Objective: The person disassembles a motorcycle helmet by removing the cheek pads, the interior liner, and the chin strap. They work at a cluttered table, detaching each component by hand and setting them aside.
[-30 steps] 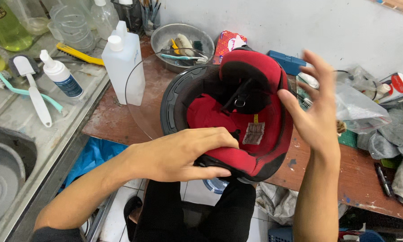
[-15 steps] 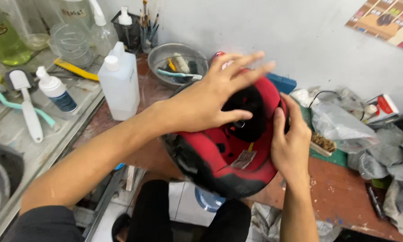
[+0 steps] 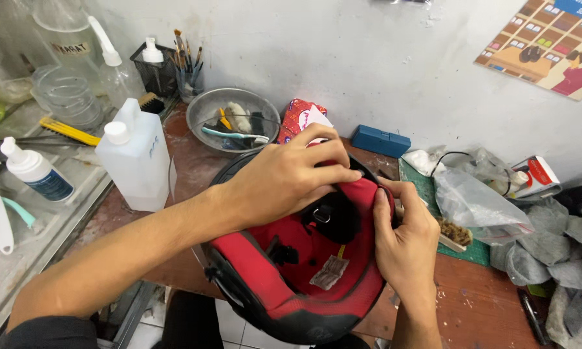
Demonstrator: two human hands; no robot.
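A black helmet point(image 3: 291, 323) lies upside down at the front edge of the brown table point(image 3: 472, 304), its red inner padding point(image 3: 284, 284) facing up. My left hand point(image 3: 284, 178) reaches across the helmet's far rim, fingers curled over the red padding there. My right hand point(image 3: 404, 239) grips the helmet's right rim, thumb pressed on the padding's edge. A small grey tag point(image 3: 330, 271) hangs inside the lining.
A white plastic jug point(image 3: 136, 158) stands left of the helmet. Behind are a metal bowl point(image 3: 233, 106) of brushes, a black mesh cup point(image 3: 161, 71) and a blue box point(image 3: 380, 140). Right: a clear plastic bag point(image 3: 478, 207), grey rags point(image 3: 556, 258). Left: a metal sink counter point(image 3: 19, 258) with bottles.
My left hand moved from the helmet's near side to its far rim. My right hand came down onto the right rim. The helmet shifted closer to me.
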